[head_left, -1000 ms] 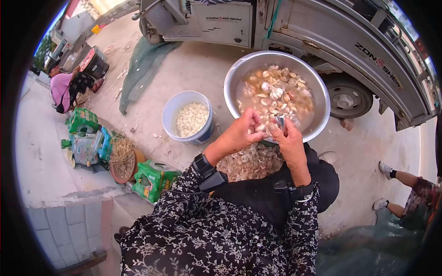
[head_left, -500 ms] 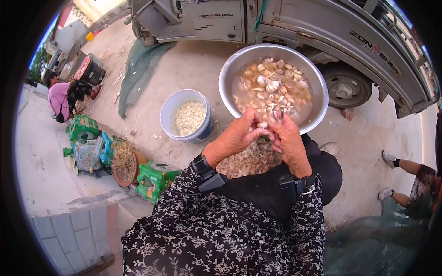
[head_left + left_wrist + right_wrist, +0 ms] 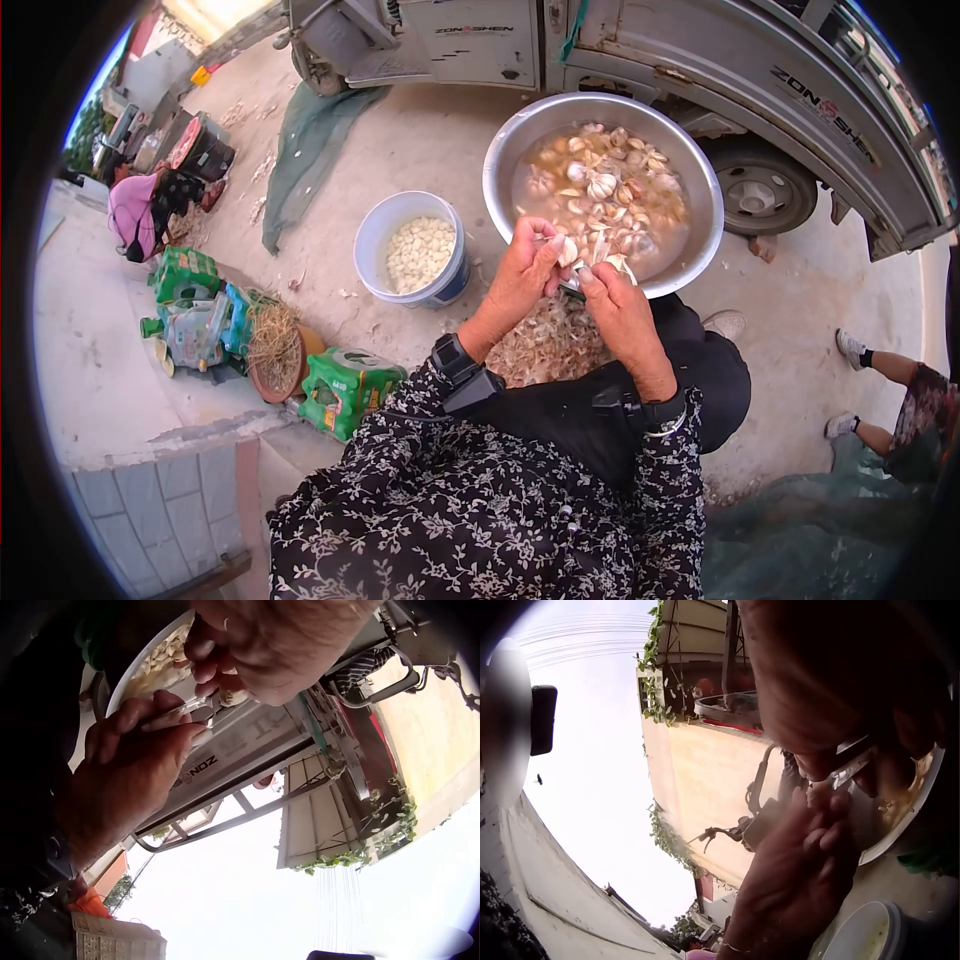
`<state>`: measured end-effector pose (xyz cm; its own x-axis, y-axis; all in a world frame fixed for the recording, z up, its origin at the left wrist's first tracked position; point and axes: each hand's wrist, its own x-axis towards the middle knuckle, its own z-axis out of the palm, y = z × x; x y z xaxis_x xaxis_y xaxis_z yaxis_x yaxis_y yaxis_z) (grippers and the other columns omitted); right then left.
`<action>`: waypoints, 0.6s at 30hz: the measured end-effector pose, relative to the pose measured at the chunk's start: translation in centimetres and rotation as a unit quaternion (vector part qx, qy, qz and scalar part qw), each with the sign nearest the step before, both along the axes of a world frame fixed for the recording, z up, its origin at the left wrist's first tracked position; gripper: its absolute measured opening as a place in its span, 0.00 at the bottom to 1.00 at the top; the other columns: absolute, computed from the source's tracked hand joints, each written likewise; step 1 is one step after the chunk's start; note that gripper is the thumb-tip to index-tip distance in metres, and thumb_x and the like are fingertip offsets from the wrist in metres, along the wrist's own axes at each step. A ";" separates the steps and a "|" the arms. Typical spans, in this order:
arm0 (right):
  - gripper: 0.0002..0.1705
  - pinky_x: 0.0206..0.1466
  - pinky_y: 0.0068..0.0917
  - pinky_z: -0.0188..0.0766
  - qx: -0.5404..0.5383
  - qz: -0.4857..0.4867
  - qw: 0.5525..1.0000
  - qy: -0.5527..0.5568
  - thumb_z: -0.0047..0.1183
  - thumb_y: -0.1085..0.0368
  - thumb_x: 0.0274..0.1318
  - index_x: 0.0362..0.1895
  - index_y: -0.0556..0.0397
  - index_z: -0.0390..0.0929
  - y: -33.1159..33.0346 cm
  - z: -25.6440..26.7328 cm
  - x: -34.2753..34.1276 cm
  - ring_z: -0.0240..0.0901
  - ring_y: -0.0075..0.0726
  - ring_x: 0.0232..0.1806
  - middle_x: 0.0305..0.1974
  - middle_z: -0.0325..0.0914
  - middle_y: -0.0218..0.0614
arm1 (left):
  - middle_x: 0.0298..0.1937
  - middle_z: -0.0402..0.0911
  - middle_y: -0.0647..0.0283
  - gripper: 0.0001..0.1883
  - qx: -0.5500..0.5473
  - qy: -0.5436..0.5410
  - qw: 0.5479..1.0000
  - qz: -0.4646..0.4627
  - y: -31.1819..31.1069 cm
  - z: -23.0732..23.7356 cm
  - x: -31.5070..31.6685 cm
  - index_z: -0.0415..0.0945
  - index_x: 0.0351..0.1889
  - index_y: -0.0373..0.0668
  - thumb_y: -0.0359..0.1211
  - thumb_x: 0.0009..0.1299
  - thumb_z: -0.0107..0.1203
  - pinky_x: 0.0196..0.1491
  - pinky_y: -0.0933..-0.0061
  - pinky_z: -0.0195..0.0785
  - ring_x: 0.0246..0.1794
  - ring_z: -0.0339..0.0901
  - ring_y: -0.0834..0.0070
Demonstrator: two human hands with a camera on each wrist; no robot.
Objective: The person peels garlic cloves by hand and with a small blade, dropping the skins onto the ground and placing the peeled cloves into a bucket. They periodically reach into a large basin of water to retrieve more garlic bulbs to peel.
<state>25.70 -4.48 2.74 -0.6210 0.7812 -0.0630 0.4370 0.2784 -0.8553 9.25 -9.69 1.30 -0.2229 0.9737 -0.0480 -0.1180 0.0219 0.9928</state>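
My left hand (image 3: pixel 525 265) pinches a pale garlic clove (image 3: pixel 568 251) between thumb and fingers, above the near rim of a wide metal basin (image 3: pixel 497 190). Close beside it, my right hand (image 3: pixel 622 312) grips a small knife, whose shiny metal (image 3: pixel 201 712) shows in the left wrist view; its handle is mostly covered by the fingers. The fingertips of both hands meet around the clove. In the basin, whole garlic bulbs (image 3: pixel 601 186) and loose cloves lie in cloudy water. Dry garlic skins (image 3: pixel 545 345) are heaped below the hands.
A white-and-blue bucket (image 3: pixel 365 245) of peeled cloves stands left of the basin. Behind the basin is a grey cargo vehicle (image 3: pixel 680 95). Green bottle packs (image 3: pixel 348 388) and a pot of straw (image 3: pixel 270 350) sit at left. Another person (image 3: pixel 140 210) sits farther off; someone's legs (image 3: pixel 885 375) show at right.
The hands have drawn slightly apart, and the clove now shows between the left fingertips. The right hand has turned, its thumb lying forward along the knife. The head view has shifted slightly.
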 end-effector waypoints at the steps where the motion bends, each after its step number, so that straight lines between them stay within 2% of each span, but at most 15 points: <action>1: 0.18 0.41 0.48 0.68 -0.002 -0.003 1.000 -0.001 0.40 0.50 0.65 0.44 0.50 0.73 -0.1 -0.1 0.0 0.74 0.60 0.39 0.35 0.78 0.51 | 0.31 0.74 0.65 0.13 -0.002 -0.001 1.000 -0.003 0.1 -0.3 0.2 0.57 0.48 0.45 0.42 0.77 0.42 0.19 0.88 0.51 0.21 0.64 0.87; 4: 0.20 0.42 0.49 0.68 0.018 -0.018 0.999 -0.039 0.40 0.49 0.65 0.45 0.52 0.72 0.1 -0.4 -0.2 0.74 0.62 0.39 0.35 0.78 0.52 | 0.31 0.73 0.65 0.13 0.049 0.063 0.996 0.032 0.3 -0.9 0.7 0.56 0.48 0.44 0.42 0.77 0.41 0.20 0.88 0.52 0.21 0.63 0.87; 7: 0.20 0.40 0.45 0.70 -0.033 -0.056 0.996 -0.054 0.44 0.49 0.63 0.45 0.54 0.71 0.1 -0.6 -0.3 0.76 0.58 0.38 0.34 0.78 0.51 | 0.28 0.71 0.67 0.10 0.086 0.118 0.988 0.048 0.1 -0.7 0.8 0.56 0.48 0.43 0.38 0.77 0.41 0.21 0.85 0.57 0.20 0.64 0.86; 9: 0.22 0.37 0.41 0.71 -0.027 -0.118 0.989 0.084 0.51 0.49 0.60 0.45 0.55 0.70 0.2 0.1 -0.6 0.78 0.50 0.36 0.32 0.79 0.48 | 0.29 0.70 0.68 0.12 0.004 -0.023 1.000 -0.019 -0.3 0.0 0.8 0.57 0.48 0.44 0.41 0.77 0.41 0.20 0.88 0.51 0.20 0.62 0.87; 10: 0.23 0.35 0.38 0.72 -0.004 -0.127 0.988 0.088 0.56 0.50 0.57 0.45 0.55 0.70 0.0 0.2 -0.7 0.78 0.45 0.32 0.31 0.79 0.45 | 0.28 0.69 0.69 0.11 -0.029 -0.042 0.999 -0.013 -0.5 0.7 1.1 0.58 0.48 0.45 0.41 0.77 0.42 0.20 0.88 0.51 0.20 0.61 0.87; 11: 0.25 0.35 0.39 0.71 0.013 -0.109 0.992 0.064 0.56 0.49 0.56 0.47 0.55 0.69 -0.2 -0.4 -0.7 0.77 0.47 0.30 0.28 0.78 0.44 | 0.27 0.69 0.70 0.11 -0.048 -0.067 0.996 -0.027 -0.6 1.2 1.4 0.59 0.48 0.47 0.40 0.77 0.42 0.20 0.88 0.50 0.19 0.61 0.87; 12: 0.24 0.35 0.41 0.71 -0.039 -0.068 0.996 0.049 0.55 0.49 0.57 0.48 0.53 0.69 -0.4 1.5 -0.7 0.77 0.49 0.30 0.27 0.78 0.43 | 0.25 0.68 0.71 0.09 -0.072 -0.115 0.991 -0.014 -0.6 1.5 1.9 0.60 0.48 0.49 0.40 0.76 0.43 0.19 0.88 0.49 0.17 0.60 0.88; 15: 0.21 0.37 0.44 0.70 -0.001 -0.056 0.996 0.067 0.50 0.52 0.59 0.50 0.52 0.67 -0.4 0.0 -0.9 0.77 0.53 0.33 0.29 0.78 0.45 | 0.22 0.65 0.74 0.08 -0.045 -0.135 0.990 0.009 -0.4 0.7 2.1 0.61 0.46 0.48 0.38 0.75 0.44 0.16 0.89 0.49 0.14 0.59 0.89; 16: 0.21 0.36 0.38 0.70 -0.014 -0.053 0.994 0.098 0.52 0.56 0.59 0.51 0.53 0.67 -0.4 -0.3 -0.8 0.76 0.45 0.32 0.27 0.75 0.40 | 0.21 0.64 0.75 0.08 -0.041 -0.136 0.990 0.019 -0.2 -0.1 1.9 0.61 0.45 0.48 0.38 0.75 0.45 0.16 0.89 0.49 0.13 0.58 0.89; 17: 0.22 0.35 0.35 0.69 -0.065 -0.048 0.992 0.092 0.53 0.55 0.59 0.51 0.54 0.66 -0.1 0.7 -0.7 0.74 0.41 0.30 0.26 0.74 0.39 | 0.21 0.64 0.75 0.08 -0.030 -0.132 0.991 -0.003 -0.2 -0.3 1.7 0.61 0.44 0.48 0.39 0.75 0.46 0.15 0.88 0.48 0.13 0.58 0.90; 18: 0.23 0.35 0.32 0.68 -0.060 -0.052 0.989 0.121 0.54 0.54 0.59 0.51 0.54 0.66 0.2 -0.7 -0.8 0.70 0.36 0.29 0.26 0.72 0.38 | 0.21 0.64 0.75 0.08 -0.032 -0.125 0.992 -0.012 -0.1 -0.2 1.8 0.61 0.43 0.48 0.39 0.75 0.46 0.15 0.88 0.47 0.13 0.58 0.90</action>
<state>24.90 -4.24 2.04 -0.5456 0.8378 -0.0186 0.2364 0.1326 -0.9626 11.06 -9.75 1.14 -0.1739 0.9715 -0.1609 -0.3591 0.0896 0.9290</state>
